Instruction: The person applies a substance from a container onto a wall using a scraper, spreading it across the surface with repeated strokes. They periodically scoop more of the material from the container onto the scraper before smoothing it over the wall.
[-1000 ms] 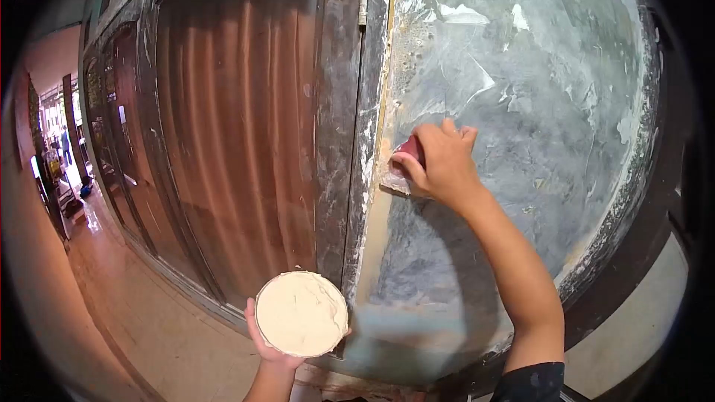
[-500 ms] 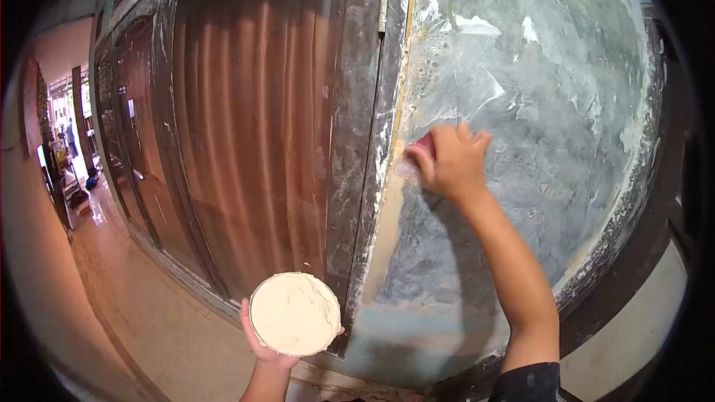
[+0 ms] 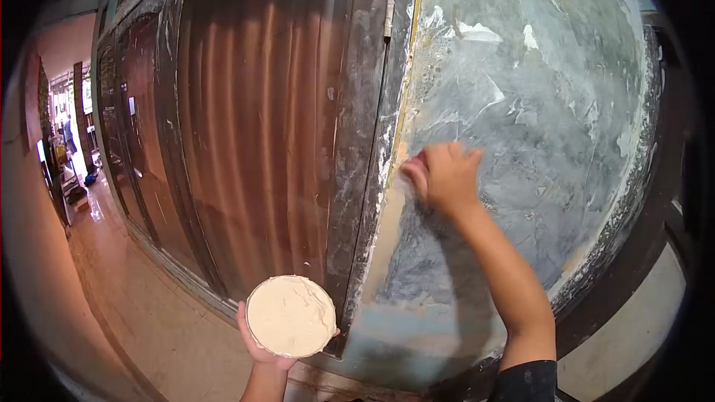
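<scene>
My left hand [image 3: 253,339] grips a round tub of cream-coloured putty [image 3: 292,316] from below and the side, its filled top facing me. The putty's surface is smoothed, with a few ridges at the right. On the grey wall, my right hand [image 3: 450,175] is closed around a small reddish scraper [image 3: 421,158], blurred by motion and mostly hidden by the fingers. The scraper is at the wall's left edge, beside the dark door frame. A tan strip of filler [image 3: 387,238] runs down that edge below the hand.
The grey wall [image 3: 521,141] has white smears and rough patches. Left of it stands a dark wooden frame [image 3: 357,119] with a hinge and a glass pane before a brown curtain [image 3: 253,141]. A tiled floor [image 3: 141,290] leads to a bright doorway at far left.
My right hand has slid a little down and left along the wall edge with the scraper. The tub stays in my left hand, almost in place. The view has shifted slightly.
</scene>
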A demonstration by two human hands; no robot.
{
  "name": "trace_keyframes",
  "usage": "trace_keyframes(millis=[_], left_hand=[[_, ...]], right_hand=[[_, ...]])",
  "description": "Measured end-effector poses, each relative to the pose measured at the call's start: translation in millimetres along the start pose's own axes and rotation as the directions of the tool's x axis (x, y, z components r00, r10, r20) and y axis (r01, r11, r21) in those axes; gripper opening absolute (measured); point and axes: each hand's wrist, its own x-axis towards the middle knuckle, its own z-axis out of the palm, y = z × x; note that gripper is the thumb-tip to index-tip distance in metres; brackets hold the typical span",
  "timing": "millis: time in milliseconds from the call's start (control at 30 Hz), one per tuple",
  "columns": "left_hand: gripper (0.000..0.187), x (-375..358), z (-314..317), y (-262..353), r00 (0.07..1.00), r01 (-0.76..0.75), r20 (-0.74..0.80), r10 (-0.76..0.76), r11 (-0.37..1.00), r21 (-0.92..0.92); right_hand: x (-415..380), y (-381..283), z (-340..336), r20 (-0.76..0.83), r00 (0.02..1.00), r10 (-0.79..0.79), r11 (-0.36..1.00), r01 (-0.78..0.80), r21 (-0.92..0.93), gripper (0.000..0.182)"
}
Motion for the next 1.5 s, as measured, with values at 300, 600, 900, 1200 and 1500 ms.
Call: trace_keyframes(millis=[300,600,900,1200,1500], left_hand=[[0.098,-6.9,-2.8,-0.7,1.0,0.007,0.02,-0.009,0.995,0.097],[0.093,-6.0,-4.9,-4.6,0.999,-0.016,-0.039,0.017,1.0,0.025],[0.098,-10.8,0.7,-1.4,1.0,-0.022,0.001,0.022,0.998,0.057],[0.085,-4.2,-1.9,-0.7,0.997,-0.061,-0.04,0.064,0.995,0.073],[0.095,-14.8,7.6,6.7,0.999,-0.036,0.005,0.036,0.991,0.127]], right_hand=[[-78.1,-55.1,4.0,0.21,0.972,-0.103,0.982,0.066,0.176,0.034],[29.0,14.2,-19.3,-0.159,0.978,0.138,0.99,-0.135,0.027,0.03],[-127.5,-72.8,20.9,0.259,0.908,-0.33,0.929,0.264,0.258,0.034],[50.4,44.8,-23.2,-0.254,0.946,0.202,0.973,-0.223,-0.053,0.038],[-150.2,-79.0,27.8,0.255,0.913,-0.319,0.94,0.27,0.21,0.033]])
